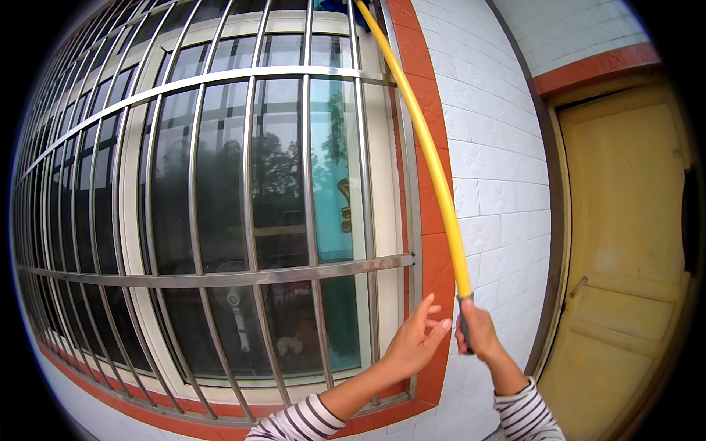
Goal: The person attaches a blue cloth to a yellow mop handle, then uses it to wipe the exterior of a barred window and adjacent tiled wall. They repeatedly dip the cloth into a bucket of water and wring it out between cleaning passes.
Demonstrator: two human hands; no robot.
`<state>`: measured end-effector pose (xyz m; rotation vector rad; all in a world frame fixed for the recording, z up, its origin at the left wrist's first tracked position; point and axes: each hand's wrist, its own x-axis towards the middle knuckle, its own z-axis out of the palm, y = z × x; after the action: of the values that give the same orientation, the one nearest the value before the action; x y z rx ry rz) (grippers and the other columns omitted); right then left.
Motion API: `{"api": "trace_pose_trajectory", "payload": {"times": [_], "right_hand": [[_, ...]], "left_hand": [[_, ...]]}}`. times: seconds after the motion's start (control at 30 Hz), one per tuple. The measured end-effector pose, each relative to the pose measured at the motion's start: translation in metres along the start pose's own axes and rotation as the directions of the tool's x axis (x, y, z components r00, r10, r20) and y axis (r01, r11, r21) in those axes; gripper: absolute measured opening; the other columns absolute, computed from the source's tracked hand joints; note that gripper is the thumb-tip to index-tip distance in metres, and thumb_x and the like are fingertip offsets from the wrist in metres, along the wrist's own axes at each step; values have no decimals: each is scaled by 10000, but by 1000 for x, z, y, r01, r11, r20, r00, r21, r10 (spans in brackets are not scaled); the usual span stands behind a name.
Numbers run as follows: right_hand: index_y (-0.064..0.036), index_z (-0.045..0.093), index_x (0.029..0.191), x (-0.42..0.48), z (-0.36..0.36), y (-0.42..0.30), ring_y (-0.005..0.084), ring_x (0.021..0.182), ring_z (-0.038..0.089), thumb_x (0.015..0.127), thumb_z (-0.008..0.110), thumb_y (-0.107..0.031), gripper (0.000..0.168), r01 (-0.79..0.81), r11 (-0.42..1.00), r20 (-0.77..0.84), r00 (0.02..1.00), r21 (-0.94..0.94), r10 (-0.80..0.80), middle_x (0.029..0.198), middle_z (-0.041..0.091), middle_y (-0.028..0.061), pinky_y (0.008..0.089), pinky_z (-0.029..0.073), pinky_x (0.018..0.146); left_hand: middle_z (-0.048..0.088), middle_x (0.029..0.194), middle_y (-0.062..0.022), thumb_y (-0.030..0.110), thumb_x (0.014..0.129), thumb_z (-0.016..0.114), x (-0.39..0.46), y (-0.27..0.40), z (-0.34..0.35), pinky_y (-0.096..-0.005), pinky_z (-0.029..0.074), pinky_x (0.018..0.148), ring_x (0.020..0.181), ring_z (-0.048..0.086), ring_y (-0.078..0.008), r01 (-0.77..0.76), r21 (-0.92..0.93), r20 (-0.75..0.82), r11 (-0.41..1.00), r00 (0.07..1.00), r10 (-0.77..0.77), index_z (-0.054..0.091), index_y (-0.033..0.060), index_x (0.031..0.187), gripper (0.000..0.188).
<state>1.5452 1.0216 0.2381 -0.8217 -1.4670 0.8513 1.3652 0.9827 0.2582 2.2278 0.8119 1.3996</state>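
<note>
My right hand (477, 332) is closed around the dark grip at the lower end of a long yellow pole (436, 160). The pole rises up and to the left, across the window's red-orange surround. At its top end, near the upper picture edge, a dark blue piece (361, 15) shows partly behind the metal bars; its kind is unclear. My left hand (418, 340) is just left of the grip, fingers apart, holding nothing.
A window (276, 182) behind stainless steel bars (248, 176) fills the left side. A red-orange tile border (433, 259) frames it. White wall tiles (496, 165) stand to the right, then a yellow door (620, 220) with a handle.
</note>
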Motion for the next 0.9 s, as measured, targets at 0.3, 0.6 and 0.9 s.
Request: {"api": "trace_pose_trajectory", "payload": {"times": [0.3, 0.6, 0.9], "right_hand": [[-69, 453, 735, 151, 32, -156, 135, 378, 419, 858, 427, -707, 650, 76, 993, -103, 991, -88, -85, 522, 438, 23, 322, 433, 374], [-51, 456, 738, 120, 65, -105, 138, 356, 414, 889, 397, -672, 643, 1, 992, 99, 995, 128, -14, 510, 448, 31, 329, 427, 364], [-16, 497, 760, -93, 48, 47, 152, 416, 496, 962, 397, -504, 537, -215, 949, 188, 967, 231, 173, 543, 503, 75, 290, 418, 390]], "left_hand": [[477, 1326, -171, 242, 965, 515, -38, 19, -34, -318, 490, 848, 1034, 610, -204, -24, -86, 68, 996, 997, 30, 190, -13, 1451, 638], [460, 1342, -183, 247, 972, 506, -59, 0, -60, -341, 478, 895, 1121, 567, -228, 56, -16, -4, 998, 998, -56, 204, -4, 1447, 616], [298, 1452, -212, 350, 970, 498, -30, -16, -24, -372, 409, 1010, 1302, 396, -271, 128, -178, 51, 976, 991, -121, 56, -57, 1454, 771]]}}
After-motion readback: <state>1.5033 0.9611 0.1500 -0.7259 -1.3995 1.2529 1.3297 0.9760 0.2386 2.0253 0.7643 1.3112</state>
